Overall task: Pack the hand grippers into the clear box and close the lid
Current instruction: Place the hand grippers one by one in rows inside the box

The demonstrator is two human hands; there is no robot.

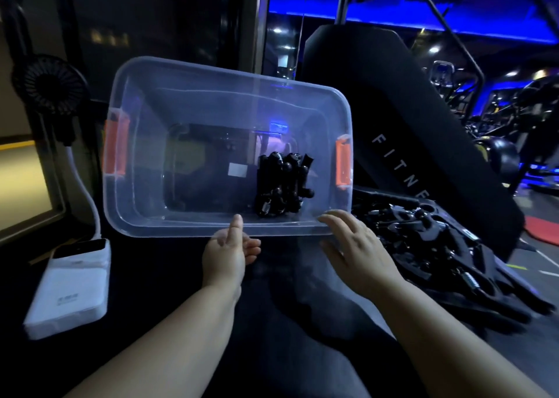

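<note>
The scene is dim, and the black table swallows nearly all detail. Blue strip lights glow at upper right and leave a small blue glint on the clear box. A warm yellow panel glows at the left. Both forearms are the brightest things (evenly lit, barely shadowed). The background is soft and grainy, and straight lines bow toward the edges.
</note>
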